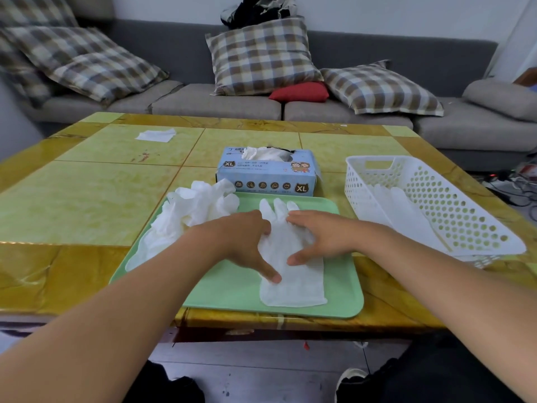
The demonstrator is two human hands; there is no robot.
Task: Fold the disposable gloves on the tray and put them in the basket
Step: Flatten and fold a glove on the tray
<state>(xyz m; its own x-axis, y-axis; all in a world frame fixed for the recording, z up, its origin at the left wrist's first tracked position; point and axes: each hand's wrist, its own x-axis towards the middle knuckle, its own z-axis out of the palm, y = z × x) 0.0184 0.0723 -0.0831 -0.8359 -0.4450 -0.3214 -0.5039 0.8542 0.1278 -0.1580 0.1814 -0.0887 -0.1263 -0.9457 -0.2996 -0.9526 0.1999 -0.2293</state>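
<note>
- Fingers [299, 218] of the right hand [322, 237] lie straight and spread on a flat glove [293, 274]; the left hand [241, 239] presses likewise, hiding the glove's middle.
- That glove lies on the green tray [232, 292] at the table's [87, 199] near edge.
- A crumpled glove pile [191, 210] covers the tray's far-left corner.
- The white basket [436, 199], right edge, seems to hold gloves, blurred.

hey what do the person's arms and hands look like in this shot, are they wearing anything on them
Both forearms are bare from the frame edge to the wrist, with no sleeves in view. The left hand and right hand are bare too: no gloves on them, and no rings, watch or bracelets that I can see. Nails look short and plain.
</note>
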